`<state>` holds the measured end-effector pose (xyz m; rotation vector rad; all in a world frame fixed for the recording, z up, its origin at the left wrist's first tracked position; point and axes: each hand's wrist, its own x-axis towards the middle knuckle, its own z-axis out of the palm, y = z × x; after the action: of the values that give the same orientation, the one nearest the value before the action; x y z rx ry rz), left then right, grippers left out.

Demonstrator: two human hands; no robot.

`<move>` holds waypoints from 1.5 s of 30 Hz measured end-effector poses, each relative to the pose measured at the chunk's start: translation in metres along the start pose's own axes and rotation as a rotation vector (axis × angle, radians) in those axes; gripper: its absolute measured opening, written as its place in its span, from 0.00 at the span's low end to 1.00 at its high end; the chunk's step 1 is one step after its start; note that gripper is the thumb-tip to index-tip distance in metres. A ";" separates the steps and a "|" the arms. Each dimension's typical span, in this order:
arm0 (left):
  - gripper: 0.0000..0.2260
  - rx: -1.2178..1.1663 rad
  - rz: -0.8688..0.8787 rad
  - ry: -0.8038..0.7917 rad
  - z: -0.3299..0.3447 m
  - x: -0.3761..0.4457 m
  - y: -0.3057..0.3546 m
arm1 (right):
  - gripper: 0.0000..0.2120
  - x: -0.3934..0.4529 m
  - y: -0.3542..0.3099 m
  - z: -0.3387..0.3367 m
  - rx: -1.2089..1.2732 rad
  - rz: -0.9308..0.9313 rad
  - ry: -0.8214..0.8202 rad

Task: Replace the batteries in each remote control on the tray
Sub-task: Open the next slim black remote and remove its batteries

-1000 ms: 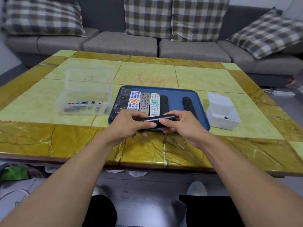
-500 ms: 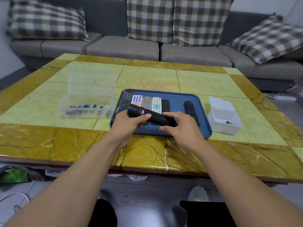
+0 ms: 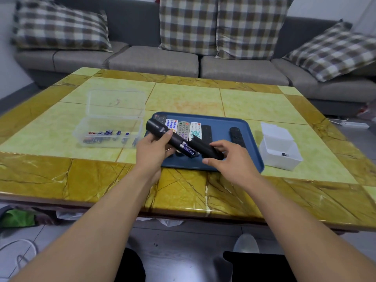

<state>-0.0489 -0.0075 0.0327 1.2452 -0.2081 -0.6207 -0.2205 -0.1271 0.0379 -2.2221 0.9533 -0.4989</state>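
Left hand (image 3: 151,149) grips a black remote (image 3: 162,132) held tilted above the tray's (image 3: 254,159) near-left part, fingers curled round its body. Battery bay open, a blue battery (image 3: 188,150) showing inside. Right hand (image 3: 225,159) pinches the back cover (image 3: 205,145) at the remote's lower end, slid partly off. On the tray behind: 3 light remotes (image 3: 184,130) side by side, a dark one at the far-left corner, 2 more black remotes (image 3: 236,135) right of them. Left of the tray, a clear box (image 3: 109,127), lid up, with loose batteries (image 3: 105,136). Right of the tray, a white box (image 3: 279,149) with 1 small dark item. All on the yellow counter (image 3: 183,98).
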 end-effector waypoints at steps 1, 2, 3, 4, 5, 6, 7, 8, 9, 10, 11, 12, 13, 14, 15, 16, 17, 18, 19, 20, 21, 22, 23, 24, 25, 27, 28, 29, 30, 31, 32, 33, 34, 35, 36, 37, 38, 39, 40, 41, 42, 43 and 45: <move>0.07 -0.020 -0.011 0.018 -0.001 0.000 0.001 | 0.24 -0.001 0.001 -0.001 -0.005 0.010 -0.031; 0.06 -0.037 -0.019 0.041 -0.002 0.001 0.001 | 0.24 -0.002 0.001 -0.002 -0.020 0.013 -0.062; 0.05 -0.046 -0.023 0.065 -0.001 0.001 0.001 | 0.24 -0.002 0.000 -0.002 -0.039 0.006 -0.096; 0.05 -0.046 -0.026 0.085 -0.001 0.001 0.001 | 0.23 -0.003 0.000 -0.002 -0.052 -0.010 -0.132; 0.06 -0.047 -0.031 0.100 0.000 0.000 0.002 | 0.23 -0.004 -0.001 -0.002 -0.061 -0.027 -0.167; 0.07 -0.050 -0.036 0.112 0.001 -0.001 0.003 | 0.23 -0.006 -0.002 -0.003 -0.069 -0.042 -0.198; 0.08 -0.060 -0.039 0.120 0.002 -0.001 0.003 | 0.23 -0.007 -0.002 -0.004 -0.082 -0.050 -0.224; 0.09 -0.067 -0.041 0.122 0.002 -0.001 0.004 | 0.23 -0.007 -0.001 -0.006 -0.098 -0.050 -0.246; 0.11 -0.073 -0.049 0.115 0.003 -0.002 0.004 | 0.23 -0.008 0.000 -0.007 -0.124 -0.048 -0.263; 0.12 -0.085 -0.067 0.097 0.004 -0.002 0.004 | 0.24 -0.008 0.001 -0.009 -0.162 -0.041 -0.279; 0.13 -0.109 -0.093 0.070 0.006 -0.003 0.004 | 0.24 -0.008 0.002 -0.010 -0.208 -0.033 -0.296; 0.14 -0.140 -0.127 0.036 0.007 -0.004 0.005 | 0.25 -0.008 0.003 -0.010 -0.254 -0.027 -0.312; 0.14 -0.172 -0.169 -0.006 0.009 -0.005 0.006 | 0.25 -0.008 0.004 -0.009 -0.293 -0.024 -0.325; 0.13 -0.194 -0.212 -0.051 0.010 -0.006 0.007 | 0.25 -0.008 0.004 -0.008 -0.322 -0.022 -0.332; 0.13 -0.208 -0.248 -0.101 0.011 -0.008 0.009 | 0.26 -0.008 0.004 -0.006 -0.343 -0.017 -0.335; 0.14 -0.213 -0.267 -0.149 0.012 -0.010 0.010 | 0.26 -0.009 0.004 -0.004 -0.365 -0.014 -0.336; 0.16 -0.215 -0.273 -0.195 0.013 -0.011 0.010 | 0.27 -0.010 0.003 -0.002 -0.391 -0.012 -0.336; 0.18 -0.211 -0.268 -0.233 0.014 -0.012 0.010 | 0.27 -0.011 0.002 -0.001 -0.418 -0.012 -0.334; 0.19 -0.198 -0.258 -0.263 0.015 -0.014 0.010 | 0.28 -0.012 0.000 0.001 -0.443 -0.017 -0.328; 0.18 -0.176 -0.243 -0.282 0.017 -0.015 0.009 | 0.28 -0.012 -0.001 0.002 -0.471 -0.028 -0.319; 0.17 -0.158 -0.230 -0.292 0.018 -0.017 0.009 | 0.29 -0.013 -0.002 0.003 -0.498 -0.043 -0.311; 0.15 -0.150 -0.224 -0.292 0.018 -0.017 0.008 | 0.28 -0.013 -0.003 0.004 -0.517 -0.055 -0.307; 0.14 -0.152 -0.223 -0.290 0.019 -0.018 0.007 | 0.28 -0.013 -0.004 0.004 -0.520 -0.061 -0.305; 0.13 -0.148 -0.222 -0.291 0.019 -0.018 0.007 | 0.27 -0.014 -0.005 0.004 -0.506 -0.058 -0.301; 0.13 -0.137 -0.218 -0.297 0.019 -0.018 0.006 | 0.25 -0.014 -0.006 0.002 -0.480 -0.057 -0.284; 0.13 -0.113 -0.206 -0.320 0.020 -0.019 0.005 | 0.18 -0.014 -0.010 0.000 -0.398 -0.086 -0.176; 0.13 -0.115 -0.205 -0.337 0.020 -0.020 0.004 | 0.14 -0.014 -0.012 -0.002 -0.330 -0.116 -0.086; 0.13 -0.127 -0.208 -0.353 0.021 -0.020 0.003 | 0.10 -0.014 -0.014 -0.002 -0.244 -0.152 0.013; 0.13 -0.143 -0.215 -0.367 0.021 -0.020 0.003 | 0.07 -0.014 -0.017 -0.002 -0.155 -0.194 0.102; 0.13 -0.156 -0.221 -0.380 0.022 -0.021 0.003 | 0.05 -0.014 -0.019 -0.003 -0.082 -0.235 0.168; 0.13 -0.162 -0.225 -0.389 0.023 -0.022 0.003 | 0.05 -0.014 -0.021 -0.003 -0.033 -0.267 0.206; 0.13 -0.168 -0.229 -0.395 0.024 -0.022 0.003 | 0.06 -0.015 -0.022 -0.003 -0.004 -0.290 0.224; 0.13 -0.170 -0.231 -0.397 0.025 -0.023 0.003 | 0.08 -0.015 -0.023 -0.002 0.013 -0.302 0.228; 0.13 -0.167 -0.231 -0.400 0.025 -0.023 0.002 | 0.10 -0.016 -0.023 -0.001 0.025 -0.307 0.225; 0.12 -0.161 -0.228 -0.406 0.025 -0.024 0.002 | 0.11 -0.016 -0.024 0.000 0.033 -0.308 0.219; 0.12 -0.156 -0.229 -0.412 0.026 -0.024 0.001 | 0.12 -0.015 -0.023 0.001 0.035 -0.306 0.215; 0.12 -0.153 -0.232 -0.416 0.026 -0.025 0.001 | 0.12 -0.014 -0.023 0.002 0.030 -0.304 0.212; 0.12 -0.150 -0.238 -0.415 0.027 -0.026 0.001 | 0.13 -0.013 -0.023 0.003 0.023 -0.297 0.209; 0.13 -0.142 -0.241 -0.412 0.028 -0.027 0.001 | 0.13 -0.012 -0.023 0.003 0.012 -0.290 0.203; 0.14 -0.131 -0.240 -0.409 0.027 -0.028 0.002 | 0.13 -0.012 -0.023 0.003 0.000 -0.286 0.193; 0.15 -0.120 -0.236 -0.407 0.027 -0.028 0.002 | 0.13 -0.012 -0.023 0.003 -0.012 -0.285 0.180; 0.15 -0.108 -0.233 -0.406 0.027 -0.028 0.002 | 0.14 -0.012 -0.023 0.002 -0.020 -0.291 0.165; 0.16 -0.099 -0.239 -0.397 0.026 -0.028 0.002 | 0.15 -0.013 -0.025 0.002 -0.026 -0.313 0.138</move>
<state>-0.0838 -0.0137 0.0478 1.0499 -0.3567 -1.0739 -0.2160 -0.1036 0.0524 -2.3983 0.6830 -0.7934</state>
